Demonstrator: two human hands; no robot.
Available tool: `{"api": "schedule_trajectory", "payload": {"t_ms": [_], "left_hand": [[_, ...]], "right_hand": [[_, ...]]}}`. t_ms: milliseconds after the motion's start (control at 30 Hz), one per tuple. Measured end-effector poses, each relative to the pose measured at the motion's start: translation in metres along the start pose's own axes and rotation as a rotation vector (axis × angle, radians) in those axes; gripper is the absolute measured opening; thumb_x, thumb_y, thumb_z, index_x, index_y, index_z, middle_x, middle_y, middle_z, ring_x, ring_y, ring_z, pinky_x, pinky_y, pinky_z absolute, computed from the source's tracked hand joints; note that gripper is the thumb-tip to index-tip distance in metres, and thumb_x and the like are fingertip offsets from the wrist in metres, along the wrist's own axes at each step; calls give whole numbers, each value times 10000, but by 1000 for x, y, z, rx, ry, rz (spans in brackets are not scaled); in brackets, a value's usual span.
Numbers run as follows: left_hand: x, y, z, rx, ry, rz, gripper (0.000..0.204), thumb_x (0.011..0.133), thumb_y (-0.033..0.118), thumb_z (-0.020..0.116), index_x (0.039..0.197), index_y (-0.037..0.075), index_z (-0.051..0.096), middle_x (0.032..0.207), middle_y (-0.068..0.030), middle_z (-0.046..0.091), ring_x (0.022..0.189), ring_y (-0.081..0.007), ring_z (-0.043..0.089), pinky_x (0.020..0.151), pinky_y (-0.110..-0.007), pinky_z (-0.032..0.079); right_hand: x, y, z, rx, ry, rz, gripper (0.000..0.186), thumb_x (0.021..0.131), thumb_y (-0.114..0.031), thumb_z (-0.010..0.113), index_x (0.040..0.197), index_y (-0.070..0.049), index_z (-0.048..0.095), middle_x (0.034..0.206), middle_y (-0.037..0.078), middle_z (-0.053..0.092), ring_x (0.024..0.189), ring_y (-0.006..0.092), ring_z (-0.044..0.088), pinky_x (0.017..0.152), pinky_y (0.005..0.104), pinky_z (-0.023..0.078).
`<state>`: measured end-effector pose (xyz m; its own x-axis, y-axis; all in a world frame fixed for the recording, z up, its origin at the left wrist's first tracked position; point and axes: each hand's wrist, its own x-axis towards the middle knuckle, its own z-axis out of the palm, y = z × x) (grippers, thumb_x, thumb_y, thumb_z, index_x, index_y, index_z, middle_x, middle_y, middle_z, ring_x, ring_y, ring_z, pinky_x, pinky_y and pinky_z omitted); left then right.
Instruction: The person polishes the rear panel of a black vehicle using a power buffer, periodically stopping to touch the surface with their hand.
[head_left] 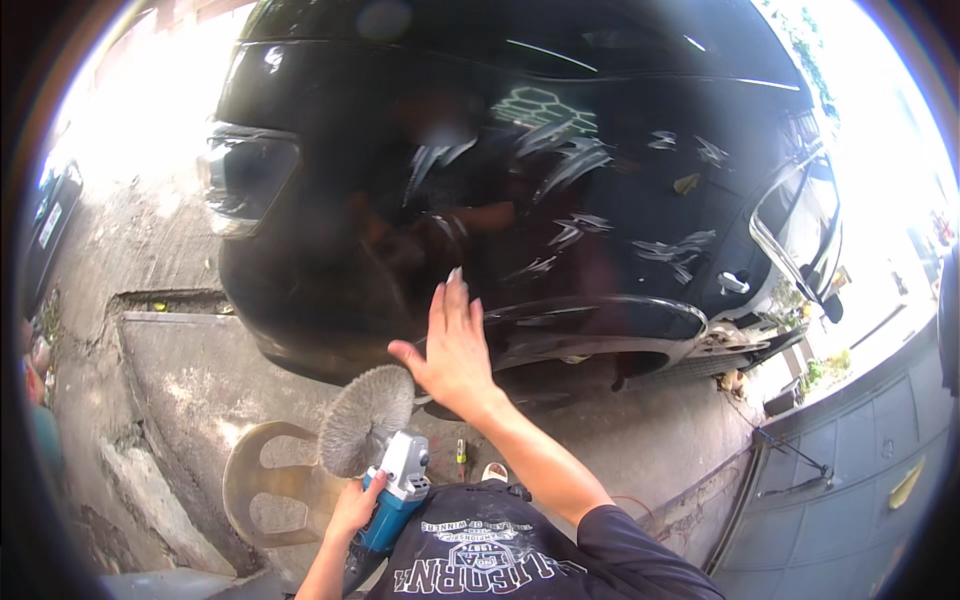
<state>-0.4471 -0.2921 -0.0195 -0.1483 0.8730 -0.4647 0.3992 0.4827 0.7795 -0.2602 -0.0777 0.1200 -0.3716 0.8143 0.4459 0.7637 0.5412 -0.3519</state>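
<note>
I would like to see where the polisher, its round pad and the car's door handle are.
Polisher (390, 520): head view, on its blue body.
Round pad (364, 422): head view, its woolly face.
Door handle (734, 284): head view, its middle.

The right arm (545, 460) reaches forward and to the left from beside the torso (470, 530), its upper part under a short dark sleeve (640, 550), its forearm bare. The wrist looks nearly straight. The right grip (457, 360) is flattened, its back toward the view: fingers extended ahead with only narrow gaps between them, thumb standing out to the left. Something whitish marks the longest fingertips (456, 278). The left forearm (326, 563), also bare, rises from the lower edge. The left grip (350, 507) is nearer the body, well apart from the right, closed in a hold, its thumb angled forward; its other fingers are mostly hidden.
</note>
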Motion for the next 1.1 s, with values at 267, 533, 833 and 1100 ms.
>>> {"api": "schedule_trajectory", "payload": {"t_ms": [267,533,833,1100], "left_hand": [[0,4,2,12,-27,4,784,906,687,517,1006,-72,689,838,-228,710,861,-323,707,796,-429,506],[-4,-9,5,-54,38,-14,772,908,684,523,974,-65,699,812,-217,705,841,-311,696,788,-419,503],[2,2,-4,86,-16,-48,854,863,770,484,897,-53,707,767,-194,704,827,-335,710,796,-445,511],[0,-19,18,-79,25,-30,732,931,654,512,1022,-49,694,838,-201,710,856,-303,701,790,-413,508]], "right_hand": [[48,-23,-8,-128,-183,-402,978,856,-550,661,1453,155,341,1573,297,273,1470,397,276,1200,533,194],[50,114,-73,469,817,472,859,952,-409,643,1473,157,260,1577,358,134,1477,443,184,1203,452,185],[121,-40,-102,-82,463,-281,855,906,-437,672,1486,92,335,1559,277,278,1469,397,256,1175,555,220],[120,-59,-20,-918,129,-608,830,916,-627,501,1344,81,559,1468,275,466,1407,395,387,1214,554,153]]}}
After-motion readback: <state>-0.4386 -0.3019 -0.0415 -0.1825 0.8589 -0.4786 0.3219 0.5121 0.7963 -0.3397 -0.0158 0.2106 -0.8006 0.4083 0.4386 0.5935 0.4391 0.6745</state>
